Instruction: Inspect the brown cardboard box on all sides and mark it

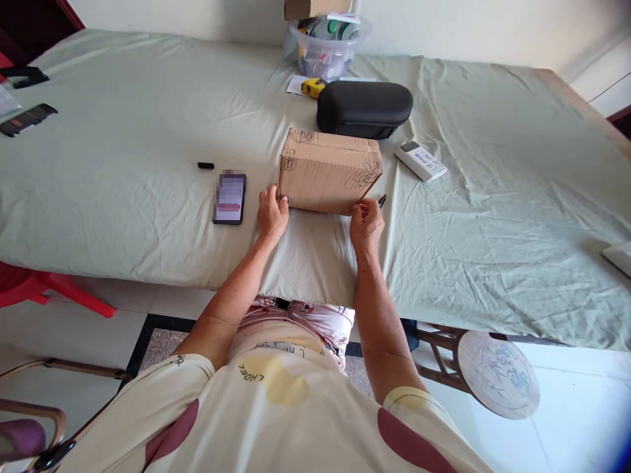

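A brown cardboard box (328, 174) with dark scribbled marks near its corners stands on the cloth in front of me, its near face turned toward me. My left hand (273, 213) grips its lower left corner, thumb against the near face. At the lower right corner, my right hand (367, 223) pinches the box with bent fingers. A dark pen (382, 202) pokes out beside the right hand; I cannot tell whether the fingers hold it or it lies on the cloth. A small black pen cap (206, 165) and a phone (230, 199) lie left of the box.
Behind the box sit a black case (365, 108), a yellow tape measure (313, 87) and a filled plastic tub (325, 49). A white device (420, 161) lies to the right. Below the table are a round stool (497, 374) and a red chair (59, 286).
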{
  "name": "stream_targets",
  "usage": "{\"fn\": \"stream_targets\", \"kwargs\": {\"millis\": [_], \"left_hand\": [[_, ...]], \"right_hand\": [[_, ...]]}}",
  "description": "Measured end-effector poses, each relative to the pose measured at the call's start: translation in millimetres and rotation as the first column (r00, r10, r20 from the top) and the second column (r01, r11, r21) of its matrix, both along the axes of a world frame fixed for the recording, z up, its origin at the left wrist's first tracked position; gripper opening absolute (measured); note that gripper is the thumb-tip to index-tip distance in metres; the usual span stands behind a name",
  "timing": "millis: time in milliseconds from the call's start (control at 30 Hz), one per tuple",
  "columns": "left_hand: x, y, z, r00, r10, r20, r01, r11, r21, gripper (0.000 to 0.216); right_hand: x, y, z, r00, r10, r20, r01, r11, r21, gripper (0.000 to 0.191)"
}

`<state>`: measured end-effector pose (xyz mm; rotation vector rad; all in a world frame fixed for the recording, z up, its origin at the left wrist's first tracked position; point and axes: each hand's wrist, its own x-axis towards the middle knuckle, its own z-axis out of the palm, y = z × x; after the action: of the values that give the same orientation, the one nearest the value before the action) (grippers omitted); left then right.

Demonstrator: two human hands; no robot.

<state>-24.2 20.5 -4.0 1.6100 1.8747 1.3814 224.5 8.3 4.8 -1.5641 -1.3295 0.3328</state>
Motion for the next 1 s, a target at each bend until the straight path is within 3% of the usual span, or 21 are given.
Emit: {"fn": "stream_targets", "kwargs": {"millis": [167,300,400,467,667,867,1000], "left_hand": [[12,-5,-3.2,0.998,-0.059,0.021,0.057,0.996,0.07,0.076],[28,-16,0.3,0.996,-0.085,-0.016,0.086,0.995,0.049,0.111],[36,-23,6.1,0.997,-0.068,-0.047,0.07,0.997,0.041,0.127],[40,-26,10.2,0.998,-0.037,-0.057,0.039,0.999,0.032,0.133],[42,-28,15.1,0.998,0.018,-0.055,-0.018,1.0,-0.001,0.123],[29,-19,11.5,0.999,-0.049,0.02,0.048,0.998,0.05,0.119],[19,-11,6.2,0.993,-0.088,0.08,0.082,0.993,0.08,0.108]], "right_hand": [[-4,-1,0.0,0.999,-0.027,-0.046,0.031,0.995,0.095,0.031],[-15,-4,-2.7,0.993,-0.066,0.097,0.056,0.993,0.104,0.073],[-29,-10,-0.3,0.964,-0.102,0.245,0.082,0.993,0.09,0.103],[-37,-15,2.3,0.941,-0.132,0.311,0.115,0.991,0.073,0.113],[-43,-19,5.5,0.925,-0.133,0.356,0.124,0.991,0.048,0.108],[-25,-13,5.1,0.98,0.05,0.191,-0.073,0.991,0.115,0.097],[-14,-6,1.4,0.993,0.083,0.089,-0.095,0.986,0.139,0.079]]}}
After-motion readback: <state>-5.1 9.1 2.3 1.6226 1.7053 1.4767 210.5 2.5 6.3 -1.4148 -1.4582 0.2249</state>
